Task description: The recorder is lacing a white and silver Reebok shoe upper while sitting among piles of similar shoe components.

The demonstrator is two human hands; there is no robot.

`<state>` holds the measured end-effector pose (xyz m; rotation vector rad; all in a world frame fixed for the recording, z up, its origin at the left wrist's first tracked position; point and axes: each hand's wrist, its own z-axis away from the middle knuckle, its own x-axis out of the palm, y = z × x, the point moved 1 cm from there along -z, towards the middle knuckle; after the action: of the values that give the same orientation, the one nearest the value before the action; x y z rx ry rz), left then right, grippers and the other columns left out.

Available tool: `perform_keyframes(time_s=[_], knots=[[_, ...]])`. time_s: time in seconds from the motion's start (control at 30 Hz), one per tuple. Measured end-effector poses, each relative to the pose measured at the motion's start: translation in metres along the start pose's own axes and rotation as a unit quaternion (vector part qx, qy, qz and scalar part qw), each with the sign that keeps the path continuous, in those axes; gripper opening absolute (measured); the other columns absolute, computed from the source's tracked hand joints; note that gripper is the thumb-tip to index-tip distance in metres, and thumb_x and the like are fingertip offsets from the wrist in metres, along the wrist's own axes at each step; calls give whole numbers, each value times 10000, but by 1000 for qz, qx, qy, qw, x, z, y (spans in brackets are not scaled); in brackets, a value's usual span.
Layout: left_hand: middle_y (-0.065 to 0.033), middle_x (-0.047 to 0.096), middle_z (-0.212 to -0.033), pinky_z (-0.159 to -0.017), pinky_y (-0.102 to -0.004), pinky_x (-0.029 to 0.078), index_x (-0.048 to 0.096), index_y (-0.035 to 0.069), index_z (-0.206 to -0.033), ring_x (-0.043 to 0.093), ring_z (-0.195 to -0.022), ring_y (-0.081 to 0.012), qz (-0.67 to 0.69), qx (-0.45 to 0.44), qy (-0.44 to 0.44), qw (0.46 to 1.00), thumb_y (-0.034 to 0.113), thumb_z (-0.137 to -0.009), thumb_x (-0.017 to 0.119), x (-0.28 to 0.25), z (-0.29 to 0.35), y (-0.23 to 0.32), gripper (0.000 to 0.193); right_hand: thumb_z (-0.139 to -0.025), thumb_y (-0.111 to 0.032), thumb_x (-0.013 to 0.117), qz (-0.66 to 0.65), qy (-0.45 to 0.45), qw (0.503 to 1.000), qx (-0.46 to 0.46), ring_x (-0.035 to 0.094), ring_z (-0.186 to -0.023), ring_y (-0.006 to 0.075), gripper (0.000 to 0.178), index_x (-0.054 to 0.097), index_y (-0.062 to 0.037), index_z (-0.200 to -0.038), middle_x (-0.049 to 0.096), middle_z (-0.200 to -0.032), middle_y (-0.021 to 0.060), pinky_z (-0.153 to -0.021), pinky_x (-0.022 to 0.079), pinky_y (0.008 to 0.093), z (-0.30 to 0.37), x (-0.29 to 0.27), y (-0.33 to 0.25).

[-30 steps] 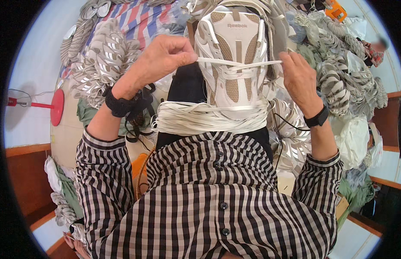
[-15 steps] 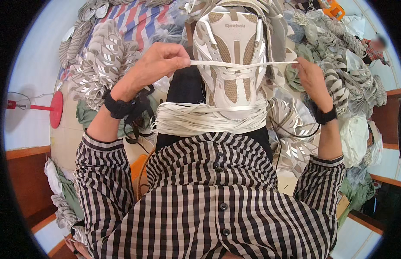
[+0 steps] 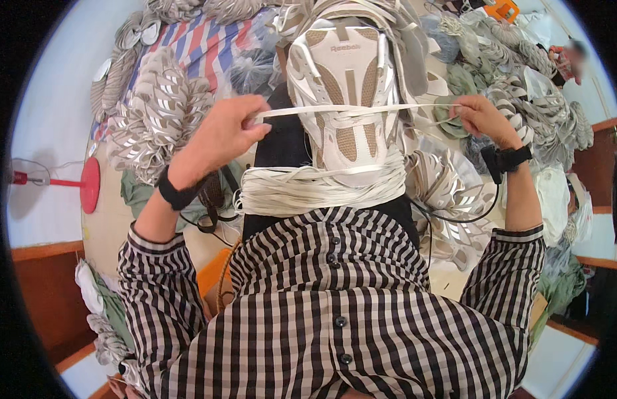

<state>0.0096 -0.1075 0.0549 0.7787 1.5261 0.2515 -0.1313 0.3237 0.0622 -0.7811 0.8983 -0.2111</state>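
Observation:
A white and tan shoe upper (image 3: pixel 350 78) lies lengthwise over my lap. Across it runs a flat cream shoelace (image 3: pixel 348 110), threaded through the lower eyelets and stretched sideways. My left hand (image 3: pixel 236 126) pinches one side of the lace, left of the upper. On the right, my right hand (image 3: pixel 482 118) pinches the other side between thumb and fingers, and a loose length dangles beneath it. A thick bundle of cream laces (image 3: pixel 321 193) lies over my thighs, under the toe end of the upper.
Stacks of grey-white shoe uppers (image 3: pixel 159 110) stand at the left, with more uppers (image 3: pixel 448 193) at the right. A striped sheet (image 3: pixel 202 50) lies at the far left. A red round-based stand (image 3: pixel 90 185) is by the left wall. Another person (image 3: pixel 566 63) is at far right.
My left hand has moved outward and slightly down, and my right hand outward a little. The lace spans wider between them. The upper sits slightly lower and more to the left in view.

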Motion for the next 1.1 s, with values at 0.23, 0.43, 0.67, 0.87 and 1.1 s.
perform_keyframes(time_s=[0.23, 0.43, 0.67, 0.87, 1.1], knots=[[-151, 538, -815, -664, -417, 438, 549, 18, -938, 551, -784, -347, -242, 97, 102, 960, 80, -792, 592, 3, 24, -20, 164, -845, -87, 496, 224, 161, 960, -58, 570, -621, 235, 121, 583, -16, -800, 566, -660, 93, -556, 455, 351, 20, -12, 60], [-172, 566, -832, -676, -453, 443, 543, 12, -980, 559, -768, -375, -243, 74, 130, 958, 72, -841, 523, -6, 39, -51, 152, -789, -110, 495, 426, 317, 848, 1, 583, -826, 400, 110, 549, -33, -847, 608, -829, 186, -707, 463, 497, 38, -39, 111], [-219, 584, -758, -617, -470, 447, 574, 3, -941, 574, -708, -397, -420, -123, 136, 889, 107, -845, 495, -71, 108, -160, 162, -805, -133, 506, 443, 483, 754, 42, 577, -876, 406, 153, 555, -55, -927, 606, -893, 224, -746, 455, 480, 116, -86, 205], [-245, 577, -722, -632, -487, 444, 556, -18, -791, 567, -728, -424, -472, -180, 139, 852, 108, -838, 490, -138, 215, -216, 151, -800, -133, 489, 449, 567, 677, 136, 567, -908, 405, 260, 550, -38, -1034, 614, -965, 201, -761, 439, 477, 234, -121, 288], [-252, 573, -717, -644, -485, 436, 529, -29, -755, 553, -735, -437, -266, -433, 296, 809, 106, -846, 459, -193, 389, -281, 177, -844, -159, 423, 432, 615, 651, 107, 549, -940, 382, 282, 540, -54, -1078, 589, -1009, 198, -797, 419, 427, 312, -151, 296]])
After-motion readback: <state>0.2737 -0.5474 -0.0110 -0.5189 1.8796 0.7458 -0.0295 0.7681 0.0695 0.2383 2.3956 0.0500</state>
